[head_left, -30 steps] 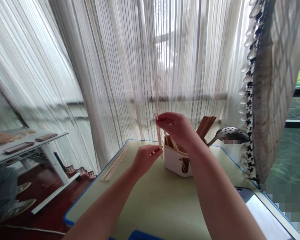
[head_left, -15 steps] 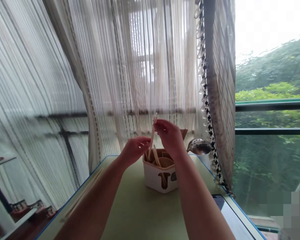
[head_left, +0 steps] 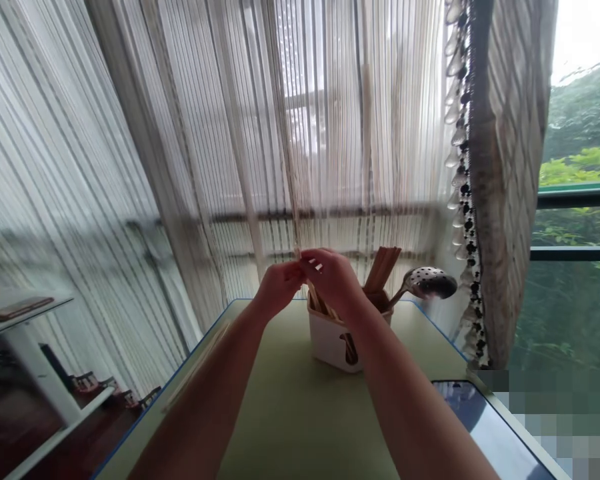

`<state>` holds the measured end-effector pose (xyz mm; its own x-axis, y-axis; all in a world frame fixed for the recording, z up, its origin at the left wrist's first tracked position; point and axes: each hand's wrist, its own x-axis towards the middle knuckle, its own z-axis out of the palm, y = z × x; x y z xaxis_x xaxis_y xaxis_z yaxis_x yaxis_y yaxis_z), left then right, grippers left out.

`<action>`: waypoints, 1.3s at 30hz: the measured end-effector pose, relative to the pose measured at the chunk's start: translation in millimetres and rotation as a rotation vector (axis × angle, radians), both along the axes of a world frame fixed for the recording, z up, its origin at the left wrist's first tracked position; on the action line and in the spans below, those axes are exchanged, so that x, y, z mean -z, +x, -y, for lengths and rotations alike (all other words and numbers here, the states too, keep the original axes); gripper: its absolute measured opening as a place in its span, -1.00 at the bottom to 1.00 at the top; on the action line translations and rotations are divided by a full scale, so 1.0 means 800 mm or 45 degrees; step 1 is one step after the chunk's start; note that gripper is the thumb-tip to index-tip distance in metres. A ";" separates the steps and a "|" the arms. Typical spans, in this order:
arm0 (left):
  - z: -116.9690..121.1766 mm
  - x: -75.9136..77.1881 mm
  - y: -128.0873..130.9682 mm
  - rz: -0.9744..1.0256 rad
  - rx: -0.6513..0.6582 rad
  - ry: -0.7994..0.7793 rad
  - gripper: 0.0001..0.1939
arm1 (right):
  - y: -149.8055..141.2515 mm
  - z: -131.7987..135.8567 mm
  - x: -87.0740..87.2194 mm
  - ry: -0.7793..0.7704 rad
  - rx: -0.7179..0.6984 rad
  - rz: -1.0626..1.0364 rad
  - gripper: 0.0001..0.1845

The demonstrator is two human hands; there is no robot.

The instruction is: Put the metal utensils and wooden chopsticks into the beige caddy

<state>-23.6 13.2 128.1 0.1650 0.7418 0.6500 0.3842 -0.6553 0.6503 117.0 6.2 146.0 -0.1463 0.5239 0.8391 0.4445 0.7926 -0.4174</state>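
Note:
My left hand and my right hand meet above a white utensil holder on the green table. Both hands pinch the top of pale wooden chopsticks whose lower ends go down into the holder. The holder also carries brown wooden sticks and a perforated metal ladle leaning to the right.
More pale chopsticks lie along the table's left edge. A phone lies at the near right. Striped sheer curtains hang behind, a heavier curtain at right. A white shelf unit stands at left.
My left hand has risen from the table to join my right hand at the chopsticks' top, and the chopsticks have sunk lower into the holder. The view has swung about.

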 end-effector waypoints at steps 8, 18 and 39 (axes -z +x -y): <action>-0.021 0.017 -0.010 -0.166 -0.256 -0.240 -0.68 | 0.013 -0.010 -0.004 -0.020 0.158 -0.136 -0.75; -0.026 0.032 0.001 -0.441 -0.348 -0.286 -0.64 | 0.045 -0.012 -0.018 -0.104 0.188 -0.222 -0.76; -0.012 0.026 0.024 -0.513 -0.574 -0.140 -0.66 | 0.080 -0.001 -0.028 -0.108 0.155 -0.351 -0.76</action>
<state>-4.0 22.5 107.1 0.0359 0.8548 0.5178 0.8376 -0.3084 0.4510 181.3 7.1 168.2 0.1485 0.5936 0.7909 0.3947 0.6977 -0.5978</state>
